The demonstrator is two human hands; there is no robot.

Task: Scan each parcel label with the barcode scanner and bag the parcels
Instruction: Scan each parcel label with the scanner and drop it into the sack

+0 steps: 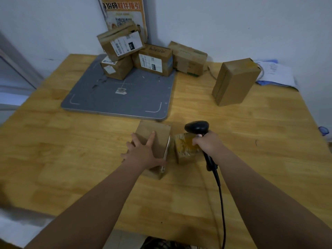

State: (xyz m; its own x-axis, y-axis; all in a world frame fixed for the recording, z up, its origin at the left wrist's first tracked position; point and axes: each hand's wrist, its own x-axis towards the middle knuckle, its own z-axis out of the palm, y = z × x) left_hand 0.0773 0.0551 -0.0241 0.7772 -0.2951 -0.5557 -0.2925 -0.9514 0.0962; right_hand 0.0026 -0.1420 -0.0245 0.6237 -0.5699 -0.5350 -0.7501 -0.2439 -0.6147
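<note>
A pale wooden worktop [71,159] of jointed planks fills the view, its far edge against a plain whitish wall [233,24]. Two walls meet in a corner behind the far edge, where an orange-and-white poster [125,13] stands. Past the left edge runs a grey frame [18,69], blurred. Pale floor [21,225] shows off the near left corner. The light is dim and even.

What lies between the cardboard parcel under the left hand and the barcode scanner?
In the head view, a smaller tape-wrapped parcel lies there, beside the right hand that grips the barcode scanner.
</note>
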